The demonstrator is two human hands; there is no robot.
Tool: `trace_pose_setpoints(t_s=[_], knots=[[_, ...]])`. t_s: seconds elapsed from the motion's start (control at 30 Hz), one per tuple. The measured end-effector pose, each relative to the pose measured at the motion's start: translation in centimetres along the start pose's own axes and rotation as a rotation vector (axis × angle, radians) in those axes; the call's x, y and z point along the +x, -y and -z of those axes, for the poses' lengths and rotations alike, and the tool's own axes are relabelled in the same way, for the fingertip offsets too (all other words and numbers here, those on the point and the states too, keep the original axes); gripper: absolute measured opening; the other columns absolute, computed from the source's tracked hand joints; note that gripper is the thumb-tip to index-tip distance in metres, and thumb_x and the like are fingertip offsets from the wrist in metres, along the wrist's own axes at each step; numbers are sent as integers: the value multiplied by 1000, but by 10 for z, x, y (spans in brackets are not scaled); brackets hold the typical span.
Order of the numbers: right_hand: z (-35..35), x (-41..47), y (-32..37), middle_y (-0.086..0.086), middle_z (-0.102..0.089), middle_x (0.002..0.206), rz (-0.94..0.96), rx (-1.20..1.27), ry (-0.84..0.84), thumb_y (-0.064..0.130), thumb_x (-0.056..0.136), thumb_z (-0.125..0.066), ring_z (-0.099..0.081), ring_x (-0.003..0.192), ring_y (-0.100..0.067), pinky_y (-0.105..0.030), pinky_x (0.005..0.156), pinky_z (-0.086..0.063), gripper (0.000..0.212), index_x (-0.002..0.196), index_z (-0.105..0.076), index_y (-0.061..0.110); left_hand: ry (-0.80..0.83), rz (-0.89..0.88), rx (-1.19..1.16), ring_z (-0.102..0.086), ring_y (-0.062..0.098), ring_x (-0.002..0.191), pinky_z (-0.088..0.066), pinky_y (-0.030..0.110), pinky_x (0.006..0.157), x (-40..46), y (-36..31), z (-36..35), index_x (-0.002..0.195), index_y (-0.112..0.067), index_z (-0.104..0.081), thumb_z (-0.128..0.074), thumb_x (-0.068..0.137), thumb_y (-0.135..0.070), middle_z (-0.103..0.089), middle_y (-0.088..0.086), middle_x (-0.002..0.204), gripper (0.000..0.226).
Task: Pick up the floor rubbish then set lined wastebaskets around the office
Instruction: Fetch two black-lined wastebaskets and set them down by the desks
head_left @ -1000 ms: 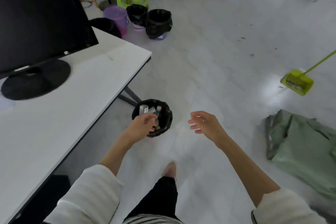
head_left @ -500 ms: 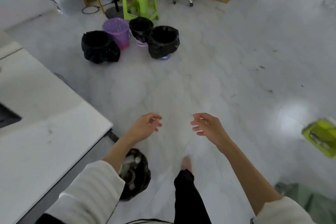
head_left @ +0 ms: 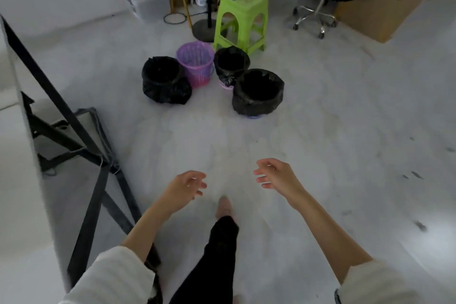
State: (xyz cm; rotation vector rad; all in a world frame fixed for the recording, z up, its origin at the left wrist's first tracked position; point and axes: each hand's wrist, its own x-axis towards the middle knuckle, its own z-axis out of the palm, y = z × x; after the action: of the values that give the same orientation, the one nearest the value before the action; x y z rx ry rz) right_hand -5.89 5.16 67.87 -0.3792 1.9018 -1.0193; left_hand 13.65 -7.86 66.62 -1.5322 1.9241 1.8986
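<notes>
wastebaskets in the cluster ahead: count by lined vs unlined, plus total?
Lined with a black bag: 3: left basket, back basket, front-right basket
Unlined: 1: purple basket
Total: 4

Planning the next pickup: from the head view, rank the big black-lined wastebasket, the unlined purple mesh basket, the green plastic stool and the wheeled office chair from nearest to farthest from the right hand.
1. Big black-lined wastebasket, straight ahead of the right hand.
2. Unlined purple mesh basket, ahead-left.
3. Green plastic stool, behind the baskets.
4. Wheeled office chair, far ahead-right.
</notes>
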Motion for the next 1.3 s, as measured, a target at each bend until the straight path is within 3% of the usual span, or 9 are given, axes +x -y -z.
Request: trace_pose_setpoints(t_s=[0.1, 0.23, 0.43, 0.63, 0.77, 0.87, 1.0, 1.17, 1.3], knots=[[11, 89, 42, -6, -67, 93, -6, -18, 19, 23, 94, -52, -64, 80, -21, -34, 80, -53, 14, 102, -60, 14, -51, -7, -32, -61, 4, 58, -40, 21, 61, 78, -39, 13, 104, -11, -53, -39, 99, -9, -60, -2, 81, 16], [29, 197, 100, -8, -67, 94, -34, -30, 22, 22, 95, -52, -63, 78, -23, -34, 79, -53, 17, 105, -60, 11, -75, 23, -71, -58, 20, 78, -42, 23, 67, 174, -101, 35, 106, -13, -55, -39, 99, -12, -62, 5, 91, 17], [47, 329, 154, -10, -68, 103, -124, -29, 31, 25, 96, -49, -66, 88, -25, -36, 84, -54, 26, 116, -56, 10, -62, 111, -121, -56, 15, 71, -40, 22, 63, 283, -167, 67, 106, -9, -55, -39, 99, -9, -61, 5, 87, 17], [40, 484, 172, -11, -65, 101, -278, 37, 45, 20, 97, -47, -62, 81, -22, -38, 87, -52, 29, 121, -54, 6, -105, 236, -151, -57, 15, 69, -40, 22, 63, 423, -181, 95, 106, -7, -53, -39, 99, -7, -60, 2, 82, 17], [26, 602, 162, -10, -62, 96, -429, 105, 65, 17, 97, -45, -60, 85, -24, -36, 84, -53, 35, 128, -50, 3, -129, 359, -271, -61, 2, 44, -39, 24, 61, 538, -180, 107, 107, -5, -49, -37, 97, 0, -57, 5, 80, 16], [11, 677, 149, -9, -61, 92, -544, 151, 27, 16, 96, -45, -60, 87, -24, -31, 76, -53, 33, 126, -50, 3, -138, 426, -324, -61, 0, 43, -43, 25, 62, 616, -171, 113, 108, -6, -50, -40, 97, 0, -58, 5, 81, 16], [-9, 751, 116, -17, -60, 113, -800, 471, -27, 17, 97, -48, -61, 85, -26, -34, 65, -55, 22, 112, -52, 1, -185, 497, -490, -63, 23, 72, -50, 33, 75, 701, -151, 127, 111, -8, -51, -39, 97, -1, -62, 9, 89, 19], [-39, 841, 49, -16, -39, 147, -1014, 991, -274, 38, 98, -44, -45, 132, -30, -44, 76, -54, 61, 146, -30, 3, -283, 509, -518, -63, 26, 81, -50, 41, 87, 805, -95, 150, 117, -7, -51, -40, 98, -3, -63, 12, 98, 22], [-52, 890, 13, -9, -47, 143, -944, 1184, -447, 35, 100, -39, -46, 131, -26, -36, 94, -46, 37, 121, -54, 9, -328, 566, -524, -62, 30, 86, -49, 41, 88, 849, -48, 161, 125, -4, -49, -38, 98, -4, -58, 17, 114, 29]])
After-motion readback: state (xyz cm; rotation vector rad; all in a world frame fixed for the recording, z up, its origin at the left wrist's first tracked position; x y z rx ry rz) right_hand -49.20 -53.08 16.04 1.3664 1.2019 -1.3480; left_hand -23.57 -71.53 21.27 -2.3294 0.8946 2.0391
